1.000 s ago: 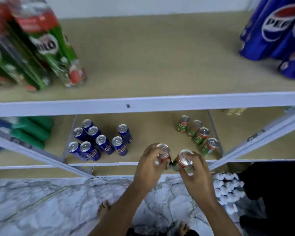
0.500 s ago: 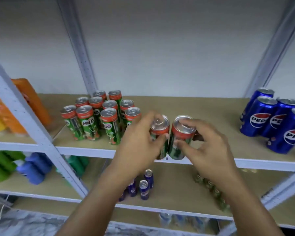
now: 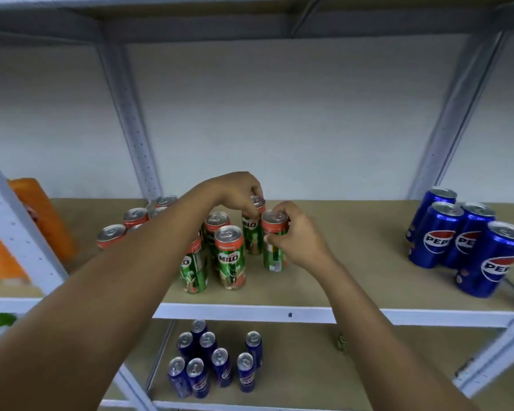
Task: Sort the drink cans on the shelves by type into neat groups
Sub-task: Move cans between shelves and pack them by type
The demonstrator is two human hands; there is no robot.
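Head view: left hand gripping rear Milo can, right hand gripping front can, both arms outstretched. Four Pepsi cans at right, eight blue cans below

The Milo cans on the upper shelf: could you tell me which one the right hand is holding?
The rightmost Milo can, gripped near its top by the right hand; the can behind it is under the left hand.

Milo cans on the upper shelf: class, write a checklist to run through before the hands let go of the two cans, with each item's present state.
1. Left hand grips a Milo can at its top: ok.
2. Right hand grips the other Milo can: ok.
3. Both cans upright: ok.
4. Both beside the Milo group: ok.
5. Bases flat on the shelf: cannot tell.
6. Pepsi cans kept apart: ok.
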